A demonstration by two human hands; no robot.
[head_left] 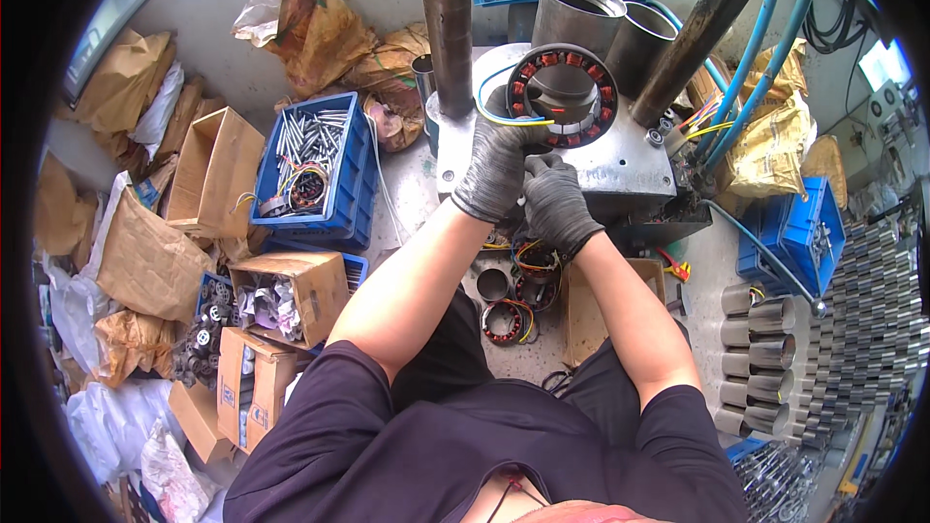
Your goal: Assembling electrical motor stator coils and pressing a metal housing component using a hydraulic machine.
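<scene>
The black ring-shaped motor stator with copper-red windings [563,95] lies flat on the grey metal press surface [620,169], just beyond both grey-gloved hands, the left hand [496,169] clenched on its near-left rim, the right hand [559,203] curled just below.

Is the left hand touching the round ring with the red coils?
Touching. In the head view, the gloved left hand lies against the lower left edge of the stator ring, its fingers overlapping the rim with no gap.

Stator ring [563,95] on metal plate [620,169]
</scene>
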